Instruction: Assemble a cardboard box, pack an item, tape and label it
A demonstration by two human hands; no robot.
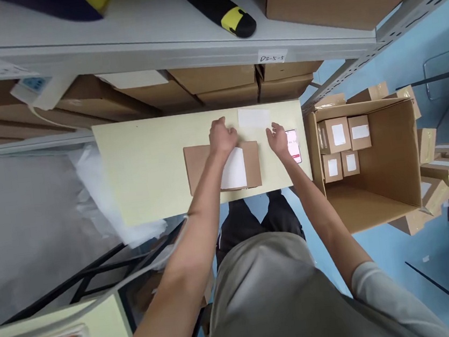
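Observation:
A brown cardboard box [251,164] lies on the pale yellow tabletop, with a white label [234,170] across its top. My left hand [223,137] is over the far edge of the box, fingers bent and somewhat apart, with nothing visible in them. Beyond the box lies a white paper slip [254,117]. Just right of that slip, my right hand [277,138] holds nothing, its thumb and fingers apart. A phone [294,146] with a lit screen lies beside my right wrist.
At the right stands a large open carton [389,193] with several small labelled boxes [335,135] inside. More boxes [446,170] are piled beyond it. A grey shelf [195,50] spans the table's far side, bearing a black-and-yellow handled tool [227,14]. Plastic wrap [102,198] hangs at the left.

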